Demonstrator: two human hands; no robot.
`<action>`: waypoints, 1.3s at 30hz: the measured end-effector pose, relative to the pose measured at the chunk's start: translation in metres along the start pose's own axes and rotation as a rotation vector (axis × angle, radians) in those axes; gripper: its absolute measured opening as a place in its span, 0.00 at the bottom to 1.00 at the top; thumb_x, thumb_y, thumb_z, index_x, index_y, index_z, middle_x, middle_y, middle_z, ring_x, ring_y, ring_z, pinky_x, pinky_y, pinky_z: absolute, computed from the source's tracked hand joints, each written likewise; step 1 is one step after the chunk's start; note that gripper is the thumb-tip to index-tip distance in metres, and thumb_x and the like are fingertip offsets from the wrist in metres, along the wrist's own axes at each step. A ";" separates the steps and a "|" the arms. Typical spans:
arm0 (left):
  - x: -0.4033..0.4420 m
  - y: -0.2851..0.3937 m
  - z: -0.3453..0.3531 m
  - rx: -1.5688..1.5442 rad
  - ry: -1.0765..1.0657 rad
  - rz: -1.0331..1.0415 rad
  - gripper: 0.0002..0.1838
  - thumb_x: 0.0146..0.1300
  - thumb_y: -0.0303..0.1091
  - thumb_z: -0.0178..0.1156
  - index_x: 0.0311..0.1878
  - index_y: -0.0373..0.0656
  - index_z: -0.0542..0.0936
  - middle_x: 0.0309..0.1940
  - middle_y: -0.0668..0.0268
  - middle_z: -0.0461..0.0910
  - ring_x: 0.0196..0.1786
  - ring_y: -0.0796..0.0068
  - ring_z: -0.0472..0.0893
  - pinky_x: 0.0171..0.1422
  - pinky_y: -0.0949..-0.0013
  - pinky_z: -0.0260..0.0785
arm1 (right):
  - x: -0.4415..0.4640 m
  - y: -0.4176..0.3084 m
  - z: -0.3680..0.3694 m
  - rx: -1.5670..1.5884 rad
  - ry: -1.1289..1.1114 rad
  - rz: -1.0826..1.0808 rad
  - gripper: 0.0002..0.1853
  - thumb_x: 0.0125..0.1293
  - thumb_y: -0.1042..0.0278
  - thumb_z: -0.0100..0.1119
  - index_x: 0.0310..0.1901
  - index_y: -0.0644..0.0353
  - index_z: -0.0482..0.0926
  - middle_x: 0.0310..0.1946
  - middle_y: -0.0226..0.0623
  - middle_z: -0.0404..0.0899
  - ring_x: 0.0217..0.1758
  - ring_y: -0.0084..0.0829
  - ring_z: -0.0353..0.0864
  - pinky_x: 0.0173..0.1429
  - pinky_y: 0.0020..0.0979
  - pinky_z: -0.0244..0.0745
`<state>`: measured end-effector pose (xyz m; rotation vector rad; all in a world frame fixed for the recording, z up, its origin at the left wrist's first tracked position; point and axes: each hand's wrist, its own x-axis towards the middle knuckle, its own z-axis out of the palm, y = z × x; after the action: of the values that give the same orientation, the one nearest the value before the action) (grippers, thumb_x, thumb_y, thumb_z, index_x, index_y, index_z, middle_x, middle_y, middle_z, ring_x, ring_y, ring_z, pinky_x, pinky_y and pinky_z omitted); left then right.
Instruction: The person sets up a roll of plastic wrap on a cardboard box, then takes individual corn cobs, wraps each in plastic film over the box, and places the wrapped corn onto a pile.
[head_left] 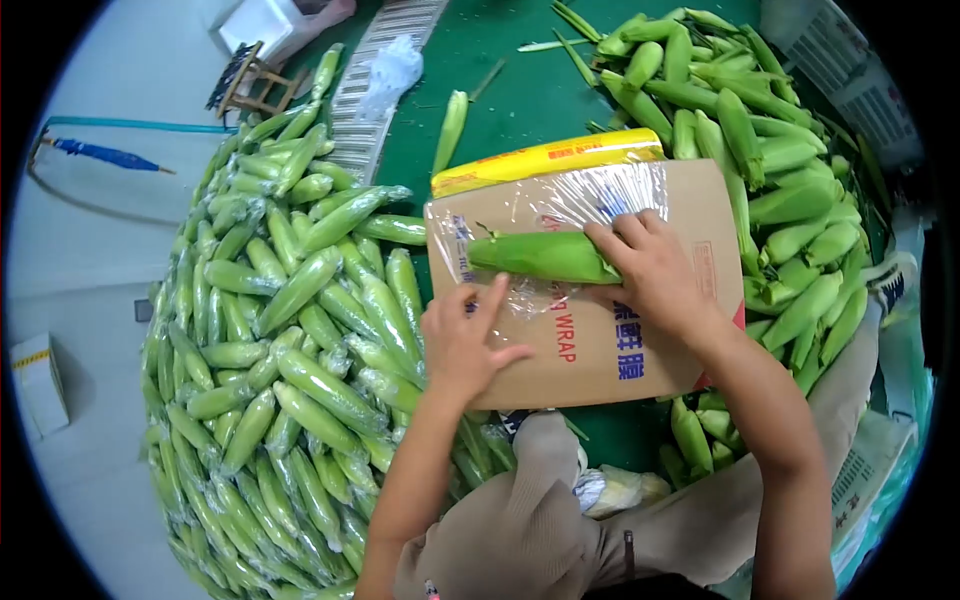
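Note:
A green ear of corn in its husk (548, 257) lies across a sheet of clear plastic wrap (590, 200) on a brown cardboard box (655, 350). My right hand (652, 268) grips the corn's right end. Just below its left end is my left hand (462, 338), open, with the index finger reaching to the film and the thumb stretched out. Behind the corn, the film runs up to a yellow wrap roll or its box (550, 160) along the cardboard's far edge. The film bunches and glints beneath the corn.
A large heap of wrapped corn (300, 340) fills the left side. Unwrapped ears (790, 190) are piled at the right. One loose ear (452, 130) lies beyond the box on the green floor (480, 40). A small wooden stool (262, 85) stands far left.

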<state>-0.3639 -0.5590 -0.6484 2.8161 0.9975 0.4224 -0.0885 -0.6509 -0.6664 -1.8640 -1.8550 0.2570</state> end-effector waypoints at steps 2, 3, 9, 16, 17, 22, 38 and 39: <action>-0.018 -0.025 0.010 -0.075 -0.054 -0.117 0.22 0.56 0.40 0.77 0.55 0.51 0.88 0.42 0.60 0.79 0.45 0.58 0.80 0.50 0.61 0.72 | 0.000 -0.002 0.003 0.032 0.041 0.019 0.40 0.47 0.60 0.83 0.64 0.56 0.77 0.48 0.41 0.76 0.53 0.46 0.75 0.59 0.45 0.74; -0.021 -0.031 0.012 -0.105 -0.074 -0.179 0.18 0.58 0.39 0.76 0.52 0.52 0.90 0.38 0.61 0.79 0.42 0.59 0.80 0.47 0.61 0.71 | 0.000 -0.003 0.003 0.017 0.025 0.038 0.40 0.48 0.60 0.82 0.64 0.55 0.77 0.48 0.40 0.76 0.53 0.46 0.75 0.59 0.45 0.74; -0.025 -0.028 0.019 -0.221 0.323 -0.270 0.10 0.67 0.22 0.63 0.48 0.42 0.89 0.37 0.56 0.88 0.39 0.58 0.87 0.47 0.59 0.78 | -0.015 -0.006 -0.025 -0.066 -0.224 0.023 0.38 0.49 0.66 0.81 0.64 0.55 0.75 0.51 0.44 0.76 0.57 0.50 0.75 0.61 0.47 0.75; -0.041 0.050 0.015 -0.287 0.207 0.013 0.14 0.71 0.26 0.59 0.57 0.37 0.84 0.55 0.50 0.87 0.57 0.48 0.86 0.67 0.49 0.75 | -0.040 -0.037 -0.016 0.135 -0.394 -0.144 0.37 0.52 0.55 0.81 0.62 0.59 0.75 0.54 0.49 0.74 0.62 0.53 0.75 0.67 0.48 0.74; -0.038 0.051 0.014 -0.218 0.148 0.080 0.15 0.72 0.29 0.60 0.59 0.37 0.83 0.57 0.50 0.86 0.59 0.47 0.85 0.71 0.48 0.72 | -0.036 -0.036 -0.020 0.152 -0.392 -0.126 0.36 0.53 0.54 0.81 0.61 0.59 0.76 0.54 0.50 0.74 0.60 0.54 0.76 0.66 0.48 0.75; 0.059 0.016 0.028 0.082 -0.047 -0.036 0.24 0.70 0.46 0.63 0.66 0.49 0.83 0.62 0.56 0.82 0.74 0.51 0.72 0.83 0.38 0.53 | 0.008 -0.027 -0.015 0.216 0.073 -0.045 0.33 0.55 0.55 0.80 0.61 0.56 0.77 0.55 0.47 0.75 0.61 0.50 0.76 0.67 0.42 0.74; 0.066 0.019 0.027 0.068 0.088 0.355 0.33 0.61 0.32 0.63 0.72 0.37 0.73 0.68 0.53 0.78 0.72 0.51 0.76 0.75 0.35 0.64 | 0.058 -0.015 -0.007 0.410 -0.418 0.079 0.42 0.48 0.53 0.83 0.58 0.71 0.73 0.50 0.61 0.83 0.55 0.60 0.83 0.60 0.48 0.79; 0.051 0.027 0.026 0.024 -0.020 0.305 0.31 0.61 0.33 0.64 0.69 0.37 0.74 0.63 0.54 0.80 0.68 0.52 0.79 0.70 0.38 0.68 | 0.044 -0.022 -0.014 0.495 -0.513 0.109 0.41 0.50 0.52 0.83 0.58 0.71 0.74 0.51 0.61 0.82 0.56 0.59 0.83 0.61 0.47 0.79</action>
<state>-0.3022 -0.5488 -0.6564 2.9943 0.5720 0.4139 -0.0990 -0.6125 -0.6345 -1.6373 -1.7669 1.2106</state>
